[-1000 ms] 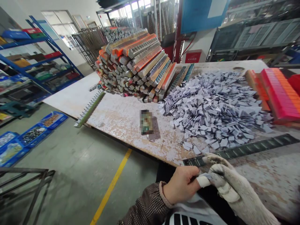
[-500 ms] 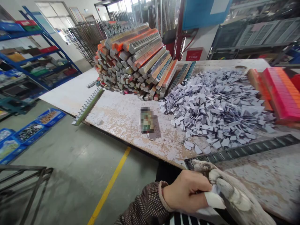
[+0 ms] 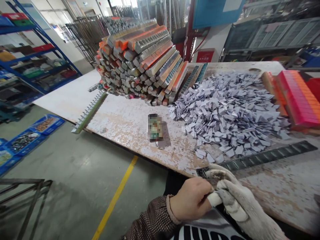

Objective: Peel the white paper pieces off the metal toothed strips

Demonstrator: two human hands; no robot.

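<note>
White piece [image 3: 215, 199] toward five o'clock, pinched in my left hand [image 3: 191, 199].
Gloved right hand [image 3: 240, 200] curls beside it, its grip I cannot tell; pile of chips [image 3: 231, 113] at three o'clock.

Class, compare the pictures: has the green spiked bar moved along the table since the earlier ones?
No. The green spiked bar still juts over the near edge of the table at the same spot; only the camera view has shifted.

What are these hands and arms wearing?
The left hand is gloveless, below a dark brown and cream checked sleeve with a plain pale cuff. The right hand wears an off-white fabric glove, darkly stained around the fingers.
</note>
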